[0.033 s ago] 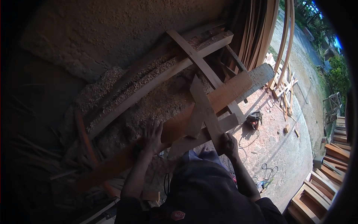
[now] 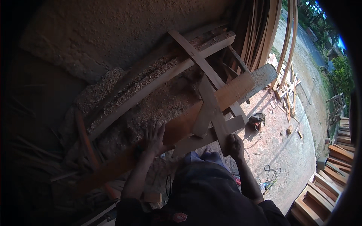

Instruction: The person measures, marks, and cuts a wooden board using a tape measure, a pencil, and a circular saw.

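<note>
A long reddish-brown plank (image 2: 177, 126) runs diagonally in front of me from lower left to upper right. My left hand (image 2: 154, 137) lies on it, fingers spread. The lower end of a flat pale wooden board (image 2: 220, 126) is gripped by my right hand (image 2: 234, 146). That board lies across the plank, its far end tapering upward. Against it are an angled wooden piece (image 2: 203, 118) and a crossing pale board (image 2: 200, 142); whether they are joined I cannot tell.
A long beam (image 2: 151, 84) covered in shavings lies beyond the plank, crossed by a narrow strip (image 2: 196, 56). A power tool (image 2: 257, 120) sits on the floor at right. Tall boards (image 2: 260, 34) lean at the back; stacked wooden frames (image 2: 316, 196) stand lower right.
The pale board in my right hand has shifted a little to the right, and the angled piece and crossing board have moved with it. My left hand stays on the plank.
</note>
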### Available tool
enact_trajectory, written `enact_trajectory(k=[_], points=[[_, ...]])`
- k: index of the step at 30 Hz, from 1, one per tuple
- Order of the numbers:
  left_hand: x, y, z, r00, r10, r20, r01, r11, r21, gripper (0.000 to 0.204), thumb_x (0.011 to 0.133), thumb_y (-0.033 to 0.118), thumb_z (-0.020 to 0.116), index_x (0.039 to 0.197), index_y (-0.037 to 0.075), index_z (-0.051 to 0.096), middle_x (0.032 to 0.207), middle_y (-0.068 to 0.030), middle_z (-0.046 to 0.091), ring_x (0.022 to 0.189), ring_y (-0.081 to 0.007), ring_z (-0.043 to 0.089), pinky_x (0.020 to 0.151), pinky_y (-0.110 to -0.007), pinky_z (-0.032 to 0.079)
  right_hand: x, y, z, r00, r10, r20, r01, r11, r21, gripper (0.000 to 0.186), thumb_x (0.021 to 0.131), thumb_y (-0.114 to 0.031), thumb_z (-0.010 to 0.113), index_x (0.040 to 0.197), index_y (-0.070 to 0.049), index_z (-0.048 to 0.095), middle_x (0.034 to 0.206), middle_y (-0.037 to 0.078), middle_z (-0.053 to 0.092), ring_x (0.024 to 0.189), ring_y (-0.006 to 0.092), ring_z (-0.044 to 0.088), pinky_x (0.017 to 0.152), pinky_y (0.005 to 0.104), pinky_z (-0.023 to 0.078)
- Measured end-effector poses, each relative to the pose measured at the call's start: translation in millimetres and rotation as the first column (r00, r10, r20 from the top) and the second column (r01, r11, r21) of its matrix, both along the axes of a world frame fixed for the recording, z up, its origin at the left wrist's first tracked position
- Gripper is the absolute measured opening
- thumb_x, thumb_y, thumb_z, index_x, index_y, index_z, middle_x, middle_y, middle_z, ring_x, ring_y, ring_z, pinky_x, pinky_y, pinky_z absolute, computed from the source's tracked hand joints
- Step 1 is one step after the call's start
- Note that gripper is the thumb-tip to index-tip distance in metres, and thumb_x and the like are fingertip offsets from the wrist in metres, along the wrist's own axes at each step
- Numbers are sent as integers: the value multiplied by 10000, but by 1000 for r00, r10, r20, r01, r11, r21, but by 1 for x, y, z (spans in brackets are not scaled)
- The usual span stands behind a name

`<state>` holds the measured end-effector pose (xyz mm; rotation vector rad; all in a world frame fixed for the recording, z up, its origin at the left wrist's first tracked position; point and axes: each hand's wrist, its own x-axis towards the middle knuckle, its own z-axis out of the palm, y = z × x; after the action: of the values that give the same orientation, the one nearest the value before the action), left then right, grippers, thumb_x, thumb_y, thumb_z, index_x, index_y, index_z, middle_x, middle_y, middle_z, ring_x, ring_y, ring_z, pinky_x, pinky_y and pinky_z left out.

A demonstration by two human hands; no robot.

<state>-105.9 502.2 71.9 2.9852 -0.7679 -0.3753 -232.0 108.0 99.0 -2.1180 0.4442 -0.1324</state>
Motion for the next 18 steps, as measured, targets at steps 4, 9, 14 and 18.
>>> enact_trajectory(k=[4, 9, 14, 18], points=[[0, -15, 7, 996, -2, -93, 11, 994, 107, 1344, 635, 681, 816, 1646, 256, 39, 1646, -248, 110, 1495, -509, 172, 1169, -725, 166, -24, -57, -5, 988, -128, 82, 129, 992, -4, 358, 1087, -292, 457, 928, -4, 598, 746, 121, 568, 663, 250, 539, 611, 385, 416], [2, -20, 14, 988, 39, -151, -24, 995, 96, 1257, 653, 461, 853, 1634, 314, 82, 1560, -229, 222, 1411, -500, 297, 1149, -700, 232, -38, -76, -32, 904, -427, 0, 384, 814, 435, 401, 1092, -391, 490, 1057, -29, 660, 858, -4, 621, 723, 78, 535, 635, 268, 439], [6, -23, 36, 983, 39, -179, -35, 999, 22, 1216, 655, 432, 839, 1627, 340, 114, 1551, -221, 217, 1392, -510, 306, 1119, -721, 258, -34, -86, -37, 807, -582, -96, 511, 608, 608, 360, 1078, -390, 528, 1061, -57, 661, 847, -15, 617, 725, 69, 546, 619, 259, 452], [11, -41, 37, 992, 13, -129, -10, 1000, 24, 1215, 651, 408, 828, 1631, 331, 114, 1528, -233, 247, 1373, -511, 328, 1118, -696, 285, -18, -103, -43, 787, -614, -63, 502, 577, 644, 353, 1079, -394, 522, 1037, -69, 653, 825, -18, 604, 709, 70, 537, 613, 259, 451]])
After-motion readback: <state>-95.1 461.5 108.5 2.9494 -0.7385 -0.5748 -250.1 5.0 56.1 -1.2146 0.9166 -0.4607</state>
